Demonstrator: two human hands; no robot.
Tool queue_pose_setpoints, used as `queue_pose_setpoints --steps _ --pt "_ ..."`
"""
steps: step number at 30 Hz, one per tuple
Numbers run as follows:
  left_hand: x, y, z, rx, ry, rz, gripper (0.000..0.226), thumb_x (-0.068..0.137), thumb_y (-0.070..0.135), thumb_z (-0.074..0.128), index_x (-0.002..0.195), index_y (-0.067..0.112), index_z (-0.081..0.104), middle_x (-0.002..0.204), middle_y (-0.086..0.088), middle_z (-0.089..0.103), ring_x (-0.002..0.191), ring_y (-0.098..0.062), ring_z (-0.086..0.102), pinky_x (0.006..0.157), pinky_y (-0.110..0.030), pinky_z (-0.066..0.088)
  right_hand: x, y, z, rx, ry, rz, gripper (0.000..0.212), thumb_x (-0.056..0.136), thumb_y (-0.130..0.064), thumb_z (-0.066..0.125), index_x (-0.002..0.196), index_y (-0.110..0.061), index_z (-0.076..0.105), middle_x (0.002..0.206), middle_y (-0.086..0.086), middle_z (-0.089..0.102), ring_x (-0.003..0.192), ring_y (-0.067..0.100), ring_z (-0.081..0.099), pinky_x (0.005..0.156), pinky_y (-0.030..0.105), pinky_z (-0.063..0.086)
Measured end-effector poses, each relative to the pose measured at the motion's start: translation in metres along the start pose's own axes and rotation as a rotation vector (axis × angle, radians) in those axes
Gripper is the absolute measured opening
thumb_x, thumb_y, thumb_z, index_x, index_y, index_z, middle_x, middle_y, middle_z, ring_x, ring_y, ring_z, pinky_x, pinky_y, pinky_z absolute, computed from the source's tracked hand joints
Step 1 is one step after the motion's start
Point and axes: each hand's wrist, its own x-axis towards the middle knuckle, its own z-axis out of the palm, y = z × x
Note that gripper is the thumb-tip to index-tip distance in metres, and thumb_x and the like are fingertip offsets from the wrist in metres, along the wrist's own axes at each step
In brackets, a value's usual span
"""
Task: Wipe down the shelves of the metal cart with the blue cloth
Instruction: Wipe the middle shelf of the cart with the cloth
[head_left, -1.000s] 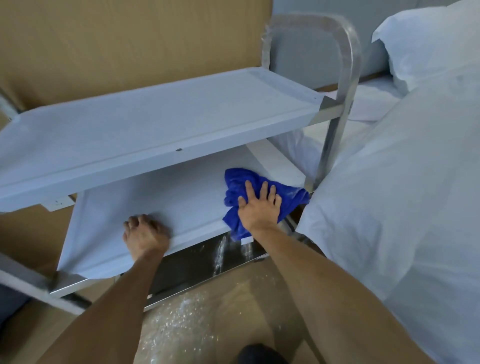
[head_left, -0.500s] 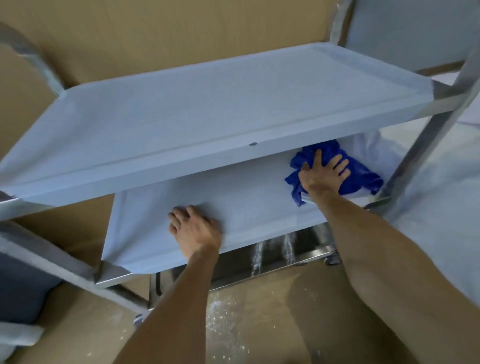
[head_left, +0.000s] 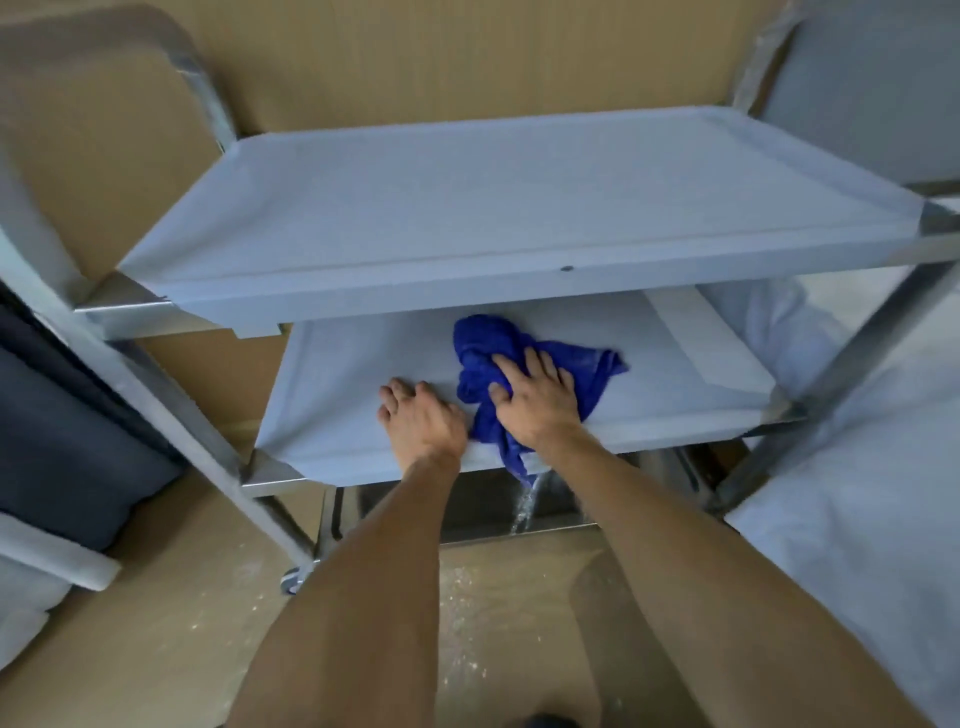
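Observation:
The metal cart has a pale top shelf (head_left: 493, 208) and a middle shelf (head_left: 691, 374) beneath it. A crumpled blue cloth (head_left: 480, 348) lies on the middle shelf near its front edge, with one end hanging over the edge. My right hand (head_left: 535, 402) presses flat on the cloth, fingers spread. My left hand (head_left: 418, 418) rests palm down on the same shelf, just left of the cloth, fingers curled and holding nothing. A shiny bottom shelf (head_left: 467, 509) shows below.
White bedding (head_left: 857, 545) crowds the cart's right side. Steel uprights (head_left: 852, 353) frame the right, and a handle bar (head_left: 202, 88) rises at left. Dark cushions (head_left: 62, 441) sit at far left. A brown wall is behind; the floor (head_left: 156, 649) is speckled.
My right hand has slid the blue cloth leftward along the middle shelf, from its right end to the middle, close beside my left hand. The view has shifted right.

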Motion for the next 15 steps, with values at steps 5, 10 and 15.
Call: queue_pose_setpoints --steps 5,10,15 --pt "-0.035 -0.020 -0.040 -0.303 0.099 0.005 0.030 0.085 0.013 0.051 0.110 0.009 0.067 0.134 -0.012 0.046 0.111 -0.032 0.057 0.092 -0.033 0.047 -0.068 0.031 -0.004 -0.063 0.127 0.171 0.054 0.101 -0.054 0.019 0.153 -0.038 0.021 0.159 0.011 0.028 0.147 0.032 0.021 0.119 0.050 0.011" --pt "-0.077 -0.094 -0.067 -0.309 0.317 -0.415 0.036 0.092 0.039 0.042 0.101 0.007 0.055 0.103 -0.018 0.059 0.095 -0.039 0.057 0.077 -0.044 0.047 -0.076 0.004 -0.002 0.033 0.144 0.311 0.057 0.101 -0.053 0.020 0.155 -0.033 0.021 0.162 0.016 0.020 0.149 0.036 0.013 0.119 0.055 0.007" --pt "-0.070 -0.160 -0.082 -0.453 0.375 -0.474 0.041 0.099 0.039 0.031 0.126 0.010 0.040 0.122 -0.021 0.053 0.107 -0.042 0.054 0.086 -0.049 0.046 -0.099 -0.053 0.024 -0.034 0.194 0.137 0.079 0.088 -0.064 0.026 0.155 -0.022 0.023 0.158 0.028 0.020 0.146 0.044 0.017 0.117 0.056 0.012"
